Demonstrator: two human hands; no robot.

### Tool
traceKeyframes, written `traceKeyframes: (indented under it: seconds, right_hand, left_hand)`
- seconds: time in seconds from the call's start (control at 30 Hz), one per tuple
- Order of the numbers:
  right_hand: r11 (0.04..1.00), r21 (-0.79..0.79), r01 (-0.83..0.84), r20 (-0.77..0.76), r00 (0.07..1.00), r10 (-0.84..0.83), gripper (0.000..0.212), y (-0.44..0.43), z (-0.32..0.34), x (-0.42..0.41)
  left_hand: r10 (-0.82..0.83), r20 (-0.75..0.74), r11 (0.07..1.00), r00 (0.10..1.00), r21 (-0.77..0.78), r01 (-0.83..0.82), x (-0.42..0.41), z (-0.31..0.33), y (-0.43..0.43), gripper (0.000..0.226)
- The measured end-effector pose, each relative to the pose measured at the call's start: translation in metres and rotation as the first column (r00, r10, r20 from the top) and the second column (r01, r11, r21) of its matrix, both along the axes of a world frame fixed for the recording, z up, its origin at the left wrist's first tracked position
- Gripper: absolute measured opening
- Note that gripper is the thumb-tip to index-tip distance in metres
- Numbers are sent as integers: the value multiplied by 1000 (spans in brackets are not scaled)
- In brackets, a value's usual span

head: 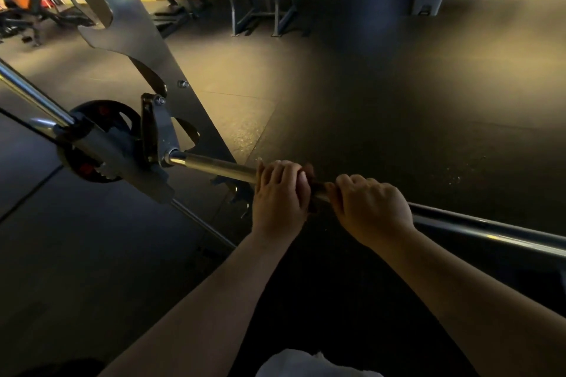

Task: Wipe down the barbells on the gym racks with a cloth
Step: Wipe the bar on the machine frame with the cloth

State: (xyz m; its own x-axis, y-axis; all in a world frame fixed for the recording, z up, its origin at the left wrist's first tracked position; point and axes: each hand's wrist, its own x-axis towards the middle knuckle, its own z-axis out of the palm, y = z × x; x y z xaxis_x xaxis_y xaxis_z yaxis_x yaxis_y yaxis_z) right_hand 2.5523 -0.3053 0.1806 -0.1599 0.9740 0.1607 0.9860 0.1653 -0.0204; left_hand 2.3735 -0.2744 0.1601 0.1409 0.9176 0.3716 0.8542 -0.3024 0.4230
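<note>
Barbell (214,164): seated in rack hook (159,128)
Hands: left hand (280,190) and right hand (370,208) gripping dark cloth (313,185) round it
Technique: keep wrap snug, slide evenly toward hook

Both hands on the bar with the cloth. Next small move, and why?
Likely slide the cloth left along the barbell toward the rack hook: left hand and right hand both clasp it round the bar, and that shiny stretch lies bare.

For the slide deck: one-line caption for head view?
Left hand and right hand grip the chrome steel barbell, dark cloth between them, beside the grey metal rack.
</note>
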Motion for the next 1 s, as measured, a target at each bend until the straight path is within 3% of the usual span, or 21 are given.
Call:
traceKeyframes:
  seconds: [0.13, 0.3, 0.53, 0.7, 0.8, 0.93, 1.0]
  right_hand:
    - [996, -92, -7, -23, 1000, 5, 23, 1, 1, 2]
    - [998, 34, 53, -1, 999, -53, 41, -1, -4, -5]
    - [986, -108, 126, 13, 992, -125, 28, 3, 2, -10]
    - [943, -271, 195, -119, 965, -234, 28, 9, 8, -12]
    - [945, -286, 161, -131, 970, -205, 33, 5, 13, -9]
    - [937, -301, 178, 85, 984, -160, 42, -6, 18, 7]
    - [934, -304, 187, 70, 982, -174, 47, -10, 21, 20]
  left_hand:
    - [28, 84, 1000, 996, -7, -28, 33, -5, -9, 32]
    - [-144, -34, 985, 989, 94, 146, -2, -7, 2, 28]
    - [-1, 179, 1000, 984, 4, 0, 32, -11, -10, 24]
    - [-148, 39, 988, 988, -31, 149, 16, -12, -19, 35]
    - [-119, -45, 993, 992, -17, 119, 0, -10, -13, 36]
    - [50, 160, 998, 986, -43, -44, 26, -7, -22, 27]
    - [99, 231, 994, 968, -69, -86, 47, -9, -29, 28]
